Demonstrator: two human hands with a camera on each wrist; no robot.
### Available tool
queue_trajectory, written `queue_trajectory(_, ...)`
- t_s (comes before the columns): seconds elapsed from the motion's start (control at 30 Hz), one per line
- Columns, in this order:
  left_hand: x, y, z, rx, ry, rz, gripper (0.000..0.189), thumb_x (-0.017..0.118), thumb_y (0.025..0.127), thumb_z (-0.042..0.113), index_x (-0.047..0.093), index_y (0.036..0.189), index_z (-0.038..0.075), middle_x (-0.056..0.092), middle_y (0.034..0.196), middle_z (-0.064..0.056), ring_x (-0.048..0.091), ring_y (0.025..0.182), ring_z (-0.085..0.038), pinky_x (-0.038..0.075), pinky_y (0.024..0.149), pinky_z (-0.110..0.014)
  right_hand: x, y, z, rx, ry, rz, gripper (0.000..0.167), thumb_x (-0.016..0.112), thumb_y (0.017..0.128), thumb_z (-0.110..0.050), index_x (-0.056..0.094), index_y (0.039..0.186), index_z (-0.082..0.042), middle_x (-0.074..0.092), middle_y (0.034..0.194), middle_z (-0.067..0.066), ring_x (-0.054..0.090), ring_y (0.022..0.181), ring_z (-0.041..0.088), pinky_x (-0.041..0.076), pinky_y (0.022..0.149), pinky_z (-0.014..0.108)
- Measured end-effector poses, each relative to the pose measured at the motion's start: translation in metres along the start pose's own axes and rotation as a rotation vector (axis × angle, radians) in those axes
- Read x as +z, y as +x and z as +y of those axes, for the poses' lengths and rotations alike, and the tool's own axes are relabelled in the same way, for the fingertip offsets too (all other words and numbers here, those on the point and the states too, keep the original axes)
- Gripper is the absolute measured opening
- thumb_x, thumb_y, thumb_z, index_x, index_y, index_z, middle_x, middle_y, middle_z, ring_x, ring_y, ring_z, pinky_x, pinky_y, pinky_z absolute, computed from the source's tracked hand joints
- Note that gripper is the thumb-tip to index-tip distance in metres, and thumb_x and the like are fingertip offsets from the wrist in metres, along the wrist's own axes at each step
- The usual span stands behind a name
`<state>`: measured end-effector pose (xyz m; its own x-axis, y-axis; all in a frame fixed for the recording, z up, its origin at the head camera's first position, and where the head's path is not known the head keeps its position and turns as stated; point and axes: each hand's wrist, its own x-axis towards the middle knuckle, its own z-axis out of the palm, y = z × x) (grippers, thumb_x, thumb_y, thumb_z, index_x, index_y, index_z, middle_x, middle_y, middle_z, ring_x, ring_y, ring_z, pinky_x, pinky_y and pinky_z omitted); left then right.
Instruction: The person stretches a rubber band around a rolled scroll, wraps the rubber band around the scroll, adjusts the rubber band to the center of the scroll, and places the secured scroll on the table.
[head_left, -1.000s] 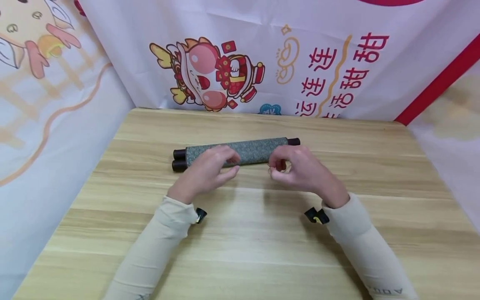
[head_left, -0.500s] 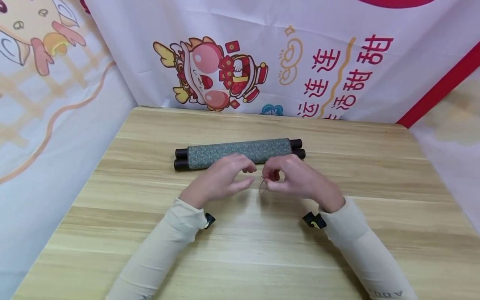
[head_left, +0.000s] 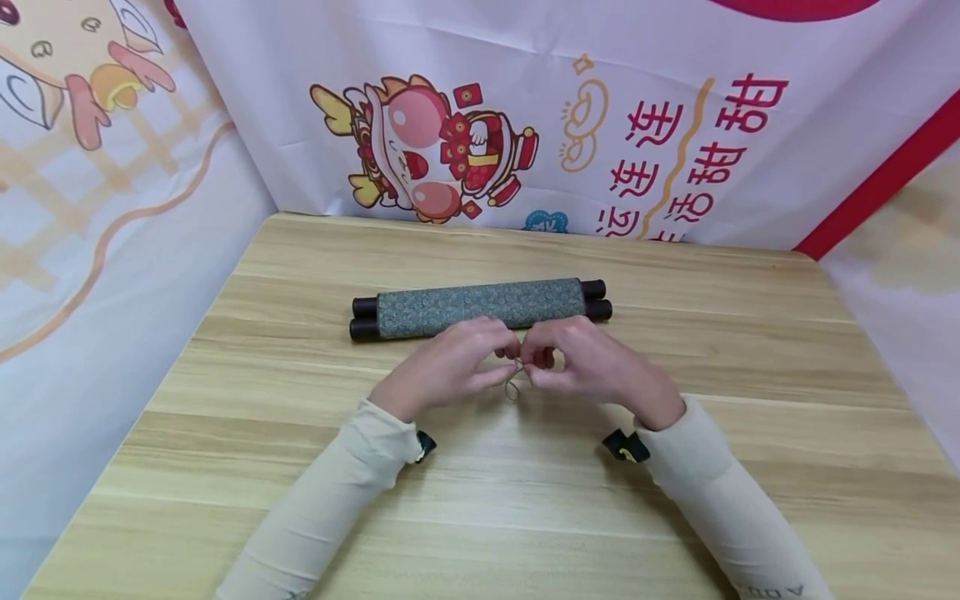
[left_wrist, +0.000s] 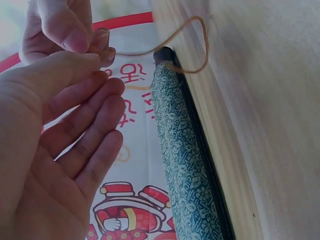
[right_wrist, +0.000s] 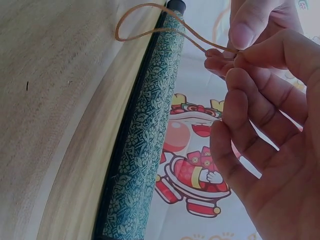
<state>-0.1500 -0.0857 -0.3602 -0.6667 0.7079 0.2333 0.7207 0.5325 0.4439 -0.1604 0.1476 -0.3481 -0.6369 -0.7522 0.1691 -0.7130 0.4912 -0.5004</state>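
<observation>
A rolled scroll with a green floral cloth cover and dark rod ends lies across the table, just beyond my hands. My left hand and right hand meet fingertip to fingertip in front of it. Between them they pinch a thin brown cord, which hangs as a loose loop below the fingertips. In both wrist views each thumb and index finger close on the cord, while the other fingers stay loosely bent. The exact spot where the cord passes between the fingertips is hidden.
The wooden table extends around the scroll on all sides. Behind it hangs a white printed cloth with a cartoon dragon and red characters. Another printed cloth hangs at the left edge.
Both hands came back toward me from the scroll and drew together. The left hand moved right and now pinches the cord too. The loop has swung into clearer sight.
</observation>
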Motion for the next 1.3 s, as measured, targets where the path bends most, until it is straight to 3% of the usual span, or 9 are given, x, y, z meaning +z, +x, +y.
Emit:
queue_trajectory(0.33,-0.001,0.000,-0.002,0.012,-0.009,0.036,0.004,0.072,0.100,0.015,0.076,0.100,0.013,0.073,0.098,0.003,0.067,0.089,-0.014,0.057,0.086,-0.030,-0.001,0.000,0.002,0.008,0.004,0.006,0.005,0.071,0.091,-0.009,0.073,0.093,-0.014,0.069,0.085,-0.005,0.061,0.078,0.008,0.060,0.072,0.036)
queue_trajectory(0.6,-0.004,0.000,-0.001,-0.008,-0.023,0.035,0.005,0.071,0.102,0.017,0.074,0.099,0.014,0.072,0.097,0.003,0.069,0.090,-0.019,0.056,0.085,-0.032,-0.001,0.001,0.001,0.083,0.026,0.000,0.017,0.078,0.094,-0.022,0.076,0.108,-0.013,0.076,0.101,-0.002,0.071,0.093,0.015,0.063,0.088,0.043)
queue_trajectory(0.73,-0.004,0.000,0.001,-0.002,-0.032,0.039,0.004,0.071,0.101,0.016,0.074,0.100,0.014,0.073,0.100,0.002,0.069,0.090,-0.019,0.057,0.084,-0.031,0.003,0.002,0.002,0.056,0.034,-0.003,0.016,0.076,0.096,-0.018,0.076,0.111,-0.013,0.078,0.104,-0.001,0.072,0.097,0.014,0.063,0.090,0.043)
queue_trajectory(0.9,-0.006,0.000,0.002,-0.004,-0.021,0.050,0.004,0.070,0.101,0.013,0.073,0.098,0.013,0.073,0.097,0.002,0.068,0.090,-0.016,0.057,0.084,-0.030,0.004,0.003,0.004,0.024,0.038,0.031,0.007,0.072,0.097,-0.012,0.077,0.103,-0.012,0.077,0.098,-0.003,0.071,0.092,0.008,0.064,0.085,0.040)
queue_trajectory(1.3,-0.032,-0.012,-0.011,-0.102,-0.030,0.113,0.004,0.070,0.101,0.013,0.072,0.097,0.013,0.072,0.096,0.001,0.067,0.092,-0.014,0.061,0.087,-0.034,-0.014,-0.004,0.014,0.075,0.041,0.106,0.005,0.071,0.098,-0.012,0.076,0.097,-0.013,0.075,0.094,-0.005,0.070,0.091,0.008,0.063,0.086,0.036)
